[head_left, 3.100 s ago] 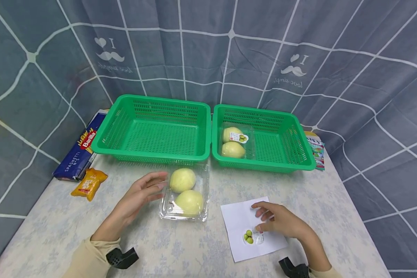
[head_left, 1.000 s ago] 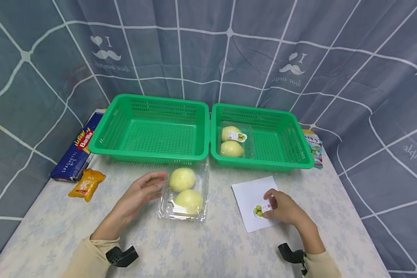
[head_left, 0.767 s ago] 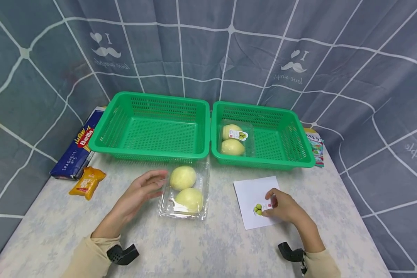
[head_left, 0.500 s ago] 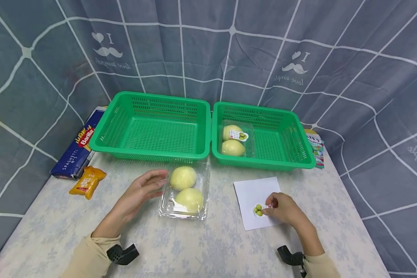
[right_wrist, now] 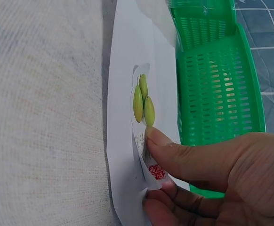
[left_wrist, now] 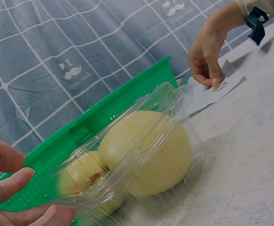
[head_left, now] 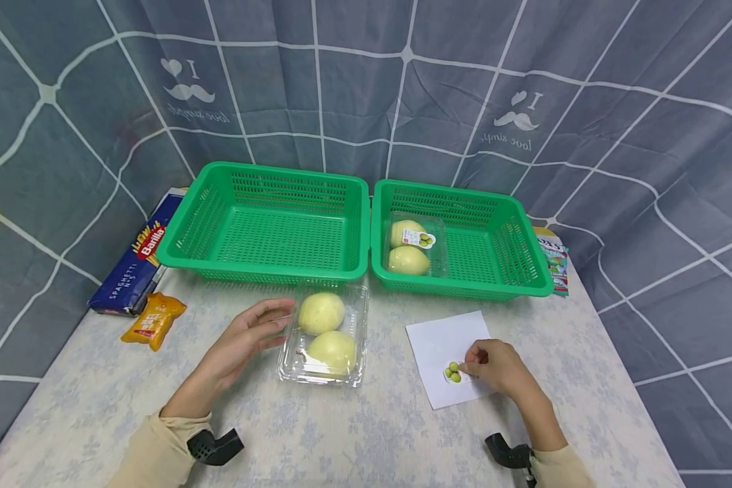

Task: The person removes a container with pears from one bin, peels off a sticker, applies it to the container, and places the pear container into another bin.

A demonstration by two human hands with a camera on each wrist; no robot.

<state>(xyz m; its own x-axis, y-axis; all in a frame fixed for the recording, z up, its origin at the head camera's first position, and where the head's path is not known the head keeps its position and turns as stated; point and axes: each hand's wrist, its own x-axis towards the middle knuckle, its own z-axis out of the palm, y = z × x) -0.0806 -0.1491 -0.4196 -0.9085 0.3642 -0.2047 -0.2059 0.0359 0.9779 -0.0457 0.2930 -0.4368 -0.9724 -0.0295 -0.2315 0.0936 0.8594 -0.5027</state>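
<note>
Right hand (head_left: 494, 369): thumb and fingers pinch the edge of a fruit sticker (right_wrist: 145, 123) that lies on a white backing sheet (head_left: 440, 346), on the table (head_left: 372, 434) in front of the right green basket (head_left: 524, 288). Left hand (head_left: 244, 339): open, fingers relaxed against the left side of a clear clamshell box (head_left: 323, 339) holding two pale yellow fruits, just before the left green basket (head_left: 268, 227). Right basket holds a second, labelled clamshell box (head_left: 411, 245); spaghetti box (head_left: 135, 261) and orange packet (head_left: 154, 320) lie at the far left.
</note>
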